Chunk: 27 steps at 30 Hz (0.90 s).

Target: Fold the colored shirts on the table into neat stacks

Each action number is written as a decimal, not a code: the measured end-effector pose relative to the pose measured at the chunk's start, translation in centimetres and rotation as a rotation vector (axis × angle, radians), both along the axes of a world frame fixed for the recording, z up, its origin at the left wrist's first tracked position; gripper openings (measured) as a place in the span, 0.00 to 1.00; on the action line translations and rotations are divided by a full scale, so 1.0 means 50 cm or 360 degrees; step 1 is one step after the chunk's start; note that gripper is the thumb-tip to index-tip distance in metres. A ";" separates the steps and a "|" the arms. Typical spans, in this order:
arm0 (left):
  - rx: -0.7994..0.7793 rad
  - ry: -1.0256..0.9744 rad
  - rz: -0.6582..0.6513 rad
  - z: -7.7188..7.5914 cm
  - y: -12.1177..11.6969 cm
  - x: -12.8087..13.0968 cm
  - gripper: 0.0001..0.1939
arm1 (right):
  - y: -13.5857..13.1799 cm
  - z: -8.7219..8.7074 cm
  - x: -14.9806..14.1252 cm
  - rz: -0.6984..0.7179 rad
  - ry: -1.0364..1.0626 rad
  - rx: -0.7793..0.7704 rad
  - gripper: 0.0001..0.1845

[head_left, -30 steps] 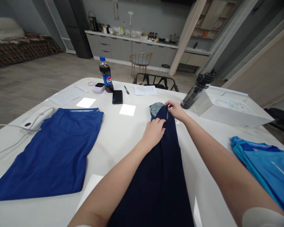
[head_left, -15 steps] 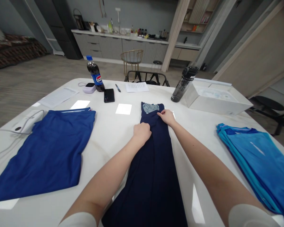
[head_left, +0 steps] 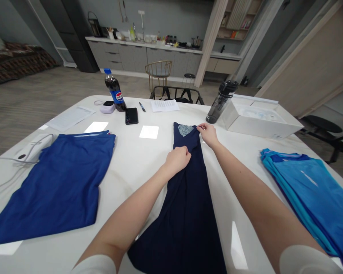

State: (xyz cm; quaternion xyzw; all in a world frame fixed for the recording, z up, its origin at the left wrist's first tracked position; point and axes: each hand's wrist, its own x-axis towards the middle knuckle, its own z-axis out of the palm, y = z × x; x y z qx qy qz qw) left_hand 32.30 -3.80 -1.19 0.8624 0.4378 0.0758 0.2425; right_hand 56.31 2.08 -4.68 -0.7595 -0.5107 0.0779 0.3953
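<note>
A long navy garment [head_left: 194,213] lies lengthwise in front of me, narrow at its far end and wider toward me. A grey-blue patterned patch [head_left: 185,130] shows at that far end. My right hand [head_left: 208,134] pinches the far right corner of the cloth. Closer to me, my left hand [head_left: 178,160] is closed on a fold along the garment's left side; its fingertips are partly hidden. Diagonal creases run through the cloth below my left hand.
Folded blue cloth [head_left: 65,182] lies at left beside a white power strip [head_left: 36,146]. Light-blue folded clothes [head_left: 314,186] are at right. Along the back stand a cola bottle [head_left: 116,91], a phone [head_left: 132,116], a dark tumbler [head_left: 220,102] and a white box [head_left: 260,123].
My right hand has moved slightly right and away from me to the garment's far corner. My left hand has shifted right with the fold, and less of the patterned patch shows.
</note>
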 end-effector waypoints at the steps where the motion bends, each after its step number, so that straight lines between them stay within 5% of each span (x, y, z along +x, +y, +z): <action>1: -0.0031 -0.0020 -0.0077 -0.004 -0.001 0.002 0.14 | 0.001 -0.006 0.006 -0.0002 0.0004 -0.0058 0.13; 4: 0.0000 -0.0009 -0.0277 -0.015 -0.005 0.002 0.09 | -0.010 -0.024 0.001 0.0035 -0.0081 -0.0282 0.17; 7: 0.0115 0.0113 -0.0350 -0.025 -0.006 -0.003 0.12 | -0.047 -0.030 -0.041 -0.0038 -0.0348 -0.0238 0.23; 13: 0.0083 0.0180 -0.0462 -0.045 0.002 -0.006 0.15 | -0.202 -0.036 -0.113 0.0398 -0.0619 -0.0266 0.19; 18: 0.0019 0.0160 -0.0459 -0.056 0.010 -0.007 0.12 | -0.308 -0.069 -0.112 0.0471 -0.0686 -0.0302 0.22; 27: -0.0076 0.0055 -0.0433 -0.074 0.016 -0.009 0.12 | -0.315 -0.064 -0.127 0.0417 -0.0683 -0.0246 0.21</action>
